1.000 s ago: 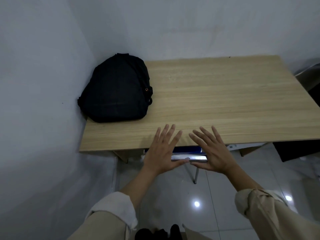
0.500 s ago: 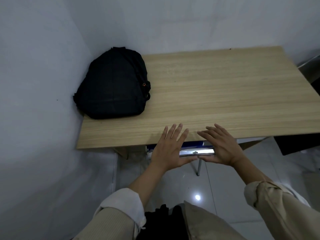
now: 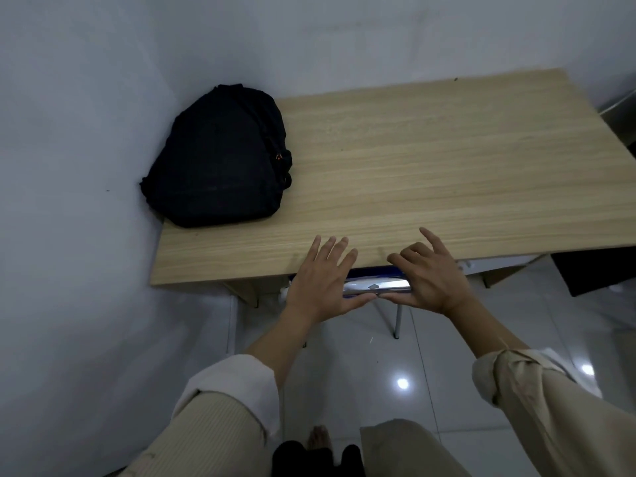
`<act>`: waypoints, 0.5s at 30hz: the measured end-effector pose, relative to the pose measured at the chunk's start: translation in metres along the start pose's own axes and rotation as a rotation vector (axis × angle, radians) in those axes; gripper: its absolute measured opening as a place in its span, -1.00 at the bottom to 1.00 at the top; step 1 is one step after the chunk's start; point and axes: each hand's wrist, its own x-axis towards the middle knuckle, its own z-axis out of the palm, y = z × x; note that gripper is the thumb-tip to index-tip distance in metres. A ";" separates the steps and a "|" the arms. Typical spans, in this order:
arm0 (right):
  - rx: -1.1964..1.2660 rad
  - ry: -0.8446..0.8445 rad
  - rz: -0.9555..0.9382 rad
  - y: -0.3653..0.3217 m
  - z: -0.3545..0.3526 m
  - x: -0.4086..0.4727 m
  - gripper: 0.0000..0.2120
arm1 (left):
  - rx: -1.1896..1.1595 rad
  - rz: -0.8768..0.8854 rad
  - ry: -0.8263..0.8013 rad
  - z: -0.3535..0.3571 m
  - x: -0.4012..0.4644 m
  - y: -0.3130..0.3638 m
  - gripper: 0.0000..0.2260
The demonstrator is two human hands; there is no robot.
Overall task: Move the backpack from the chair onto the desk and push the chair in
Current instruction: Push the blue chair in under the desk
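Chair has slid farther under the desk.
Its top rail runs left-right, lower centre, flat open left hand and right hand pressing equally; backpack upper left.

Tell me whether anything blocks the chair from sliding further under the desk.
Nothing visible does. Left hand and right hand press the chair back at the desk edge; underneath is hidden.

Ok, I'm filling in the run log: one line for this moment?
backpack: on desk, left corner | chair: mostly under desk | left hand, right hand: open, palms at chair's top rail | phase: pushing chair in
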 end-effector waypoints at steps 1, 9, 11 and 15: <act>-0.023 0.007 0.001 0.000 0.000 0.000 -0.34 | 0.006 0.001 0.004 0.000 0.001 0.000 -0.20; -0.048 -0.055 0.134 -0.017 -0.002 -0.014 -0.38 | 0.041 -0.023 0.053 0.002 -0.001 0.003 -0.18; 0.022 -0.079 0.280 -0.029 -0.005 -0.021 -0.39 | 0.051 -0.029 0.057 0.002 -0.001 0.004 -0.17; 0.111 -0.071 0.572 -0.068 -0.010 -0.036 -0.64 | 0.095 -0.073 0.020 -0.003 -0.005 0.010 -0.14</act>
